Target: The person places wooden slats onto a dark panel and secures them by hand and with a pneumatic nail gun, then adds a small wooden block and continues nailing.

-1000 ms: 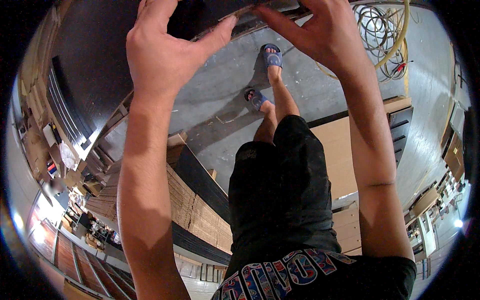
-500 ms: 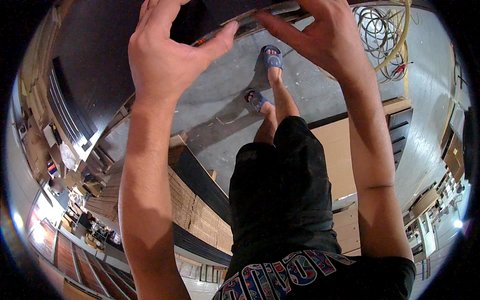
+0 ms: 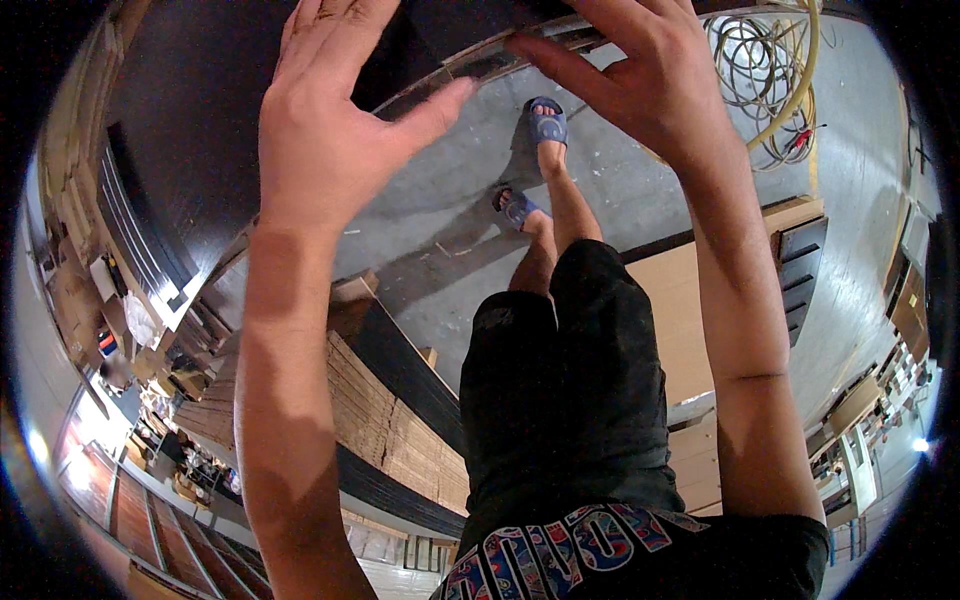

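Observation:
My left hand (image 3: 325, 130) is raised over the near edge of a wide black panel (image 3: 225, 95). Its thumb stands apart from the fingers, and nothing shows in its grasp. Farther right, my right hand (image 3: 640, 85) is held up with its thumb pointing left toward the panel's edge strip (image 3: 478, 55). Its fingers are cut off by the top of the picture, but thumb and hand are spread. Whether either hand touches the panel I cannot tell.
Stacked boards (image 3: 390, 420) with a black side lie left of my legs. On the right are a tan board (image 3: 675, 310) and a dark slotted piece (image 3: 798, 270). Coiled cables (image 3: 750, 75) and a yellow hose (image 3: 800, 95) lie on the grey floor (image 3: 440, 215).
My left hand has shifted slightly lower, and its thumb has moved down away from the panel's edge. My right hand has barely moved.

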### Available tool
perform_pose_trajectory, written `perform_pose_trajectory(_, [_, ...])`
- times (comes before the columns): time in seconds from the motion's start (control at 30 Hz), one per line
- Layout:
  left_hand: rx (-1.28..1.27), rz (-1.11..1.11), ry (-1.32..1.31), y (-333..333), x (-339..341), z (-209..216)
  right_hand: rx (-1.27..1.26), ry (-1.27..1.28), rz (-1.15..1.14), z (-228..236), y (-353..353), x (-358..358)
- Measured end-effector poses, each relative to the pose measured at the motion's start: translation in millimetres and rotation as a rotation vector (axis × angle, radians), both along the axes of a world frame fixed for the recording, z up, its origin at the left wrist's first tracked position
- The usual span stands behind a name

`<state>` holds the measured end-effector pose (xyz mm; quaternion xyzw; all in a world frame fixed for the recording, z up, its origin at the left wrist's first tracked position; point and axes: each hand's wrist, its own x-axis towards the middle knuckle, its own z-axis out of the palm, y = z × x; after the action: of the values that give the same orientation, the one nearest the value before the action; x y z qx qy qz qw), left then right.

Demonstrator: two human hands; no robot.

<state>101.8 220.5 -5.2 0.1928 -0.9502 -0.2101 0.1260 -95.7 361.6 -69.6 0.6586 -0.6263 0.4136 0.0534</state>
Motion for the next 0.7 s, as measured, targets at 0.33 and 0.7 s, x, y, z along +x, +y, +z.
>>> perform_pose_trajectory(0.33, [-0.078,-0.011,-0.008,-13.3,0.5,-14.3,-0.048,0.086,-0.003,-4.9,-2.8,-4.5])
perform_pose_trajectory(0.7, [-0.194,-0.067,0.066,-15.4,1.0,-22.8,-0.057,0.083,-0.01,-6.6,-3.8,-2.8])
